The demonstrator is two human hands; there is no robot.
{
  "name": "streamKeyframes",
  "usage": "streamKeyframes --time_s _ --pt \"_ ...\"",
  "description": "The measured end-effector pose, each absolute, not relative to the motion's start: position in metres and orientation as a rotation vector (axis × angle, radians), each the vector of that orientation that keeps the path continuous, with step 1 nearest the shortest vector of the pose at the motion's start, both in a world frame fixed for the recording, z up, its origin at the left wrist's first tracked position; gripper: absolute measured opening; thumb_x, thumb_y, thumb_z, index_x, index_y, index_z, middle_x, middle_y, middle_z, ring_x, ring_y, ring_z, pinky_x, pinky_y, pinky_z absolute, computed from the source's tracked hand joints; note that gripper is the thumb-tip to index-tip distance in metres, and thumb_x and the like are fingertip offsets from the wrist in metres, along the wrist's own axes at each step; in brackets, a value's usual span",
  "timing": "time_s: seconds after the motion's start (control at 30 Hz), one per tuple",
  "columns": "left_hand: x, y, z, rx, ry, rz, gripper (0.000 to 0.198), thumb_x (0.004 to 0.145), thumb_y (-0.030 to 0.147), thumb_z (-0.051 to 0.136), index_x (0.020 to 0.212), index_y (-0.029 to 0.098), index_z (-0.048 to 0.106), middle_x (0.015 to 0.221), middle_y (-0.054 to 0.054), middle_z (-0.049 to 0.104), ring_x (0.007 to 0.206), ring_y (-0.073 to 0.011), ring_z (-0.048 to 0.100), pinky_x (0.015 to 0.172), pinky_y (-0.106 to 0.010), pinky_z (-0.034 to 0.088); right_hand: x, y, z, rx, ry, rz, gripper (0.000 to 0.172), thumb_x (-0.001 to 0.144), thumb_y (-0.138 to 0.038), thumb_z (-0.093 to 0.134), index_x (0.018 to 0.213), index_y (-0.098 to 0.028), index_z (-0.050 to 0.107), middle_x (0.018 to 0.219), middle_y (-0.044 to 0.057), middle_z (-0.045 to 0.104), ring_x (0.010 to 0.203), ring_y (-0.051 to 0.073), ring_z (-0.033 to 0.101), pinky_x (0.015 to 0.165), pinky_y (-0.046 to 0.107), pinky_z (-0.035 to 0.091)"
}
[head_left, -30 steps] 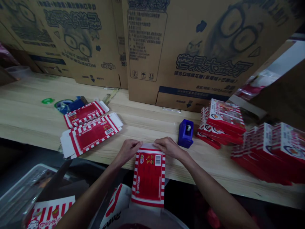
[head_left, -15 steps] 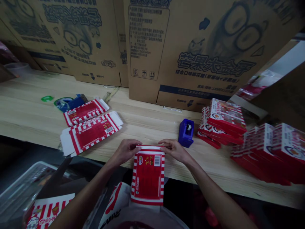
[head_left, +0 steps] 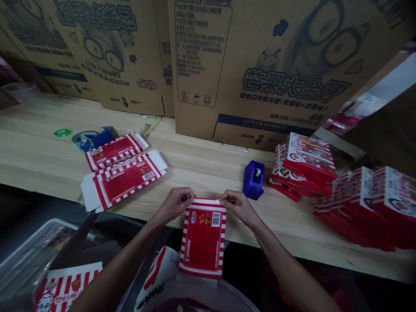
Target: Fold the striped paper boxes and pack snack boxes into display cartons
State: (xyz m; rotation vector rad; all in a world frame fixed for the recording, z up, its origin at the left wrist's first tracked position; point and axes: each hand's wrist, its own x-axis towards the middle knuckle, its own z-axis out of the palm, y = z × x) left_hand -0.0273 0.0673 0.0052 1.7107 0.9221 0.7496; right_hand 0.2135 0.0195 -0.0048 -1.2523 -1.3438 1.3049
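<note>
1. Since the earlier frame, the right grip (head_left: 238, 207) had slid outward along the top edge of the flat red-and-white striped carton blank (head_left: 203, 238), and the two hands sat nearer its top corners.
2. Head view: the left grip (head_left: 175, 204) and the right grip were both closed, each pinching the blank's top edge between thumb and fingers, near opposite corners.
3. The blank lay squarely across the front edge of the pale wooden desk (head_left: 48, 130), its top part on the wood and its lower part past the edge, above a white-and-red printed bag (head_left: 152, 273).
4. The even, two-handed pinch looked well judged: equal pressure at both corners kept the edge straight and the panel from skewing.
5. Its printed face stayed flat and unbuckled, which suited a clean, true fold line.
6. Two more striped carton blanks (head_left: 123, 180) lay flat to the left, beside a blue tape dispenser (head_left: 97, 139) and a green tape ring (head_left: 62, 132).
7. A second, dark-blue tape dispenser (head_left: 253, 180) stood just right of the right grip, ahead of stacked finished boxes (head_left: 308, 158).
8. Printed cardboard shipping cartons (head_left: 260, 73) lined the desk's far side.
</note>
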Motion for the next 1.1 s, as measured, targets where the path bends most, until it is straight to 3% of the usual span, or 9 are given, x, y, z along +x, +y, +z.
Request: streamKeyframes --time_s 0.2,0.33,0.47,0.57,0.7,0.87,1.0,1.1 --pt "-0.035 0.048 -0.004 1.733 0.960 0.803 0.014 0.079 0.026 0.061 0.080 0.016 0.069 0.076 -0.006 0.070 0.068 -0.0166 0.063 0.060 -0.023 0.047 0.207 -0.004 -0.015 -1.222 -1.423 1.140 0.017 0.081 -0.036 0.065 0.085 -0.020 0.069 0.090 0.006 0.071 0.081 0.020 0.065 0.071 0.030 0.052" --pt "-0.036 0.035 -0.018 1.782 0.991 0.960 0.011 0.079 0.024 0.062 0.079 0.018 0.071 0.086 -0.008 0.073 0.078 -0.0198 0.068 0.071 -0.027 0.052 0.193 -0.022 -0.025 -1.241 -1.411 0.988 0.012 0.083 -0.031 0.064 0.080 -0.021 0.069 0.099 0.008 0.070 0.092 0.022 0.066 0.081 0.035 0.052" --pt "-0.035 0.026 -0.029 1.708 1.027 1.065 0.007 0.077 0.025 0.065 0.076 0.020 0.071 0.090 -0.008 0.073 0.082 -0.0212 0.068 0.073 -0.029 0.053 0.190 -0.030 -0.027 -1.271 -1.423 0.892 0.011 0.084 -0.031 0.062 0.086 -0.023 0.069 0.103 0.008 0.070 0.096 0.023 0.064 0.085 0.036 0.051" --pt "-0.036 0.023 -0.033 1.484 1.002 1.030 0.011 0.077 0.030 0.068 0.080 0.020 0.069 0.096 -0.008 0.071 0.090 -0.0219 0.066 0.076 -0.028 0.053 0.213 -0.025 -0.026 -1.393 -1.243 0.598 0.019 0.082 -0.033 0.063 0.096 -0.022 0.068 0.111 0.010 0.064 0.096 0.021 0.061 0.078 0.033 0.051" --pt "-0.035 0.018 -0.039 1.172 0.953 0.911 0.027 0.078 0.037 0.067 0.099 0.019 0.066 0.097 -0.007 0.070 0.087 -0.0215 0.066 0.071 -0.028 0.054 0.265 -0.005 -0.031 -1.617 -0.721 0.239 0.028 0.075 -0.041 0.064 0.090 -0.017 0.065 0.096 0.008 0.061 0.075 0.016 0.054 0.064 0.028 0.046" --pt "-0.031 0.023 -0.038 1.094 0.992 0.966 0.035 0.074 0.040 0.070 0.099 0.017 0.068 0.100 -0.008 0.071 0.088 -0.0233 0.066 0.073 -0.030 0.056 0.296 0.025 -0.047 -1.634 -0.597 0.317 0.031 0.063 -0.045 0.067 0.064 -0.014 0.066 0.064 0.001 0.056 0.060 0.015 0.049 0.059 0.029 0.041" --pt "-0.033 0.036 -0.028 1.088 0.987 1.054 0.035 0.071 0.039 0.073 0.098 0.017 0.069 0.097 -0.007 0.071 0.086 -0.0224 0.067 0.071 -0.028 0.056 0.291 0.038 -0.054 -1.569 -0.520 0.293 0.027 0.058 -0.041 0.071 0.058 -0.015 0.065 0.061 -0.001 0.053 0.057 0.013 0.047 0.057 0.028 0.040" --pt "-0.038 0.045 -0.020 1.098 0.968 1.085 0.036 0.071 0.038 0.074 0.099 0.016 0.069 0.098 -0.008 0.071 0.086 -0.0229 0.067 0.073 -0.029 0.056 0.283 0.037 -0.056 -1.505 -0.453 0.275 0.027 0.060 -0.042 0.070 0.063 -0.015 0.064 0.070 0.000 0.054 0.060 0.013 0.049 0.055 0.028 0.043"
